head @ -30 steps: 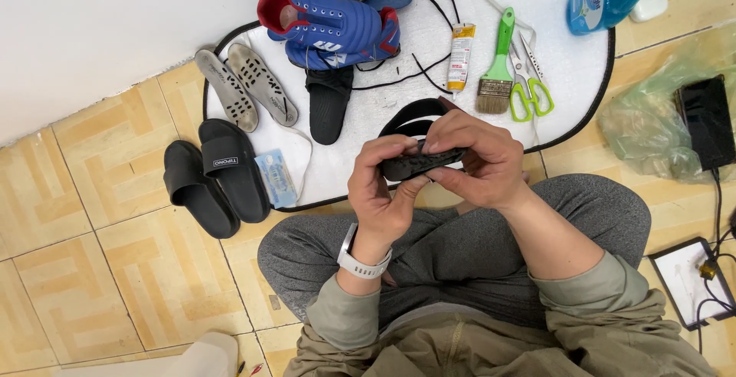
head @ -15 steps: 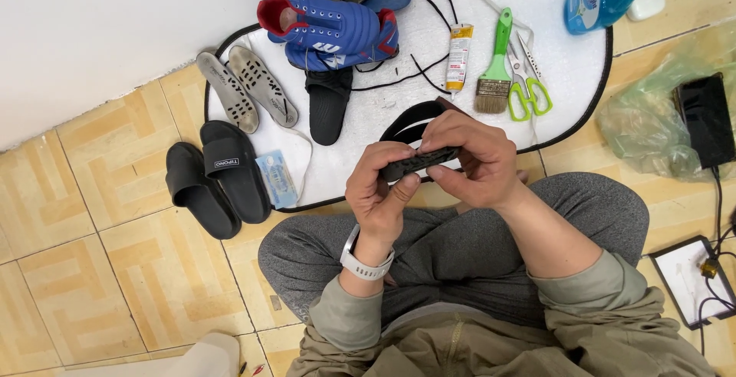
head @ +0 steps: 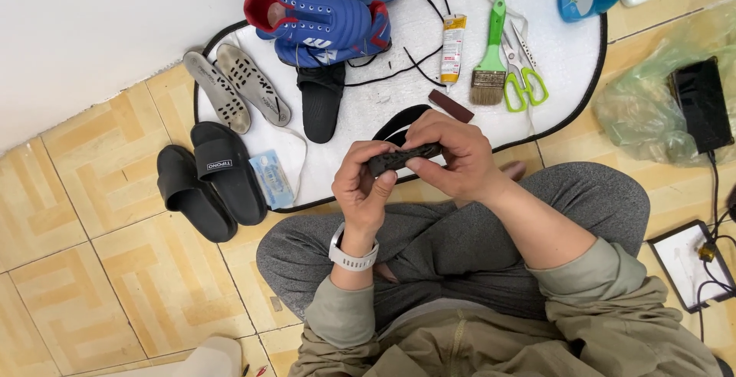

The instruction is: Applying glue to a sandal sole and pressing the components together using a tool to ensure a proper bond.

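I have both hands up over my lap, just in front of the near edge of the white mat, and between them a small dark strip, flat and narrow, lying roughly level from left to right. My left hand is closed on its left end, thumb on top and fingers curled under; my right hand is closed over the right half, fingertips pressing along its upper edge. I cannot tell for sure what the strip is, since the hands cover most of it; it may be a piece of rubber or sole trim. Right behind it on the mat lies a black curved piece, and just beyond the right hand a small dark red block. To work the strip well, I judge the left hand should stay the anchor and hold firm while the right fingers move along it a little at a time, keeping it flat and not twisted, and low over the lap so that it lands on cloth if it slips. The glue tube, the green brush and the green-handled scissors lie near on the mat, within reach of the right hand. The blue shoe and the black slides lie well apart and out of the way.
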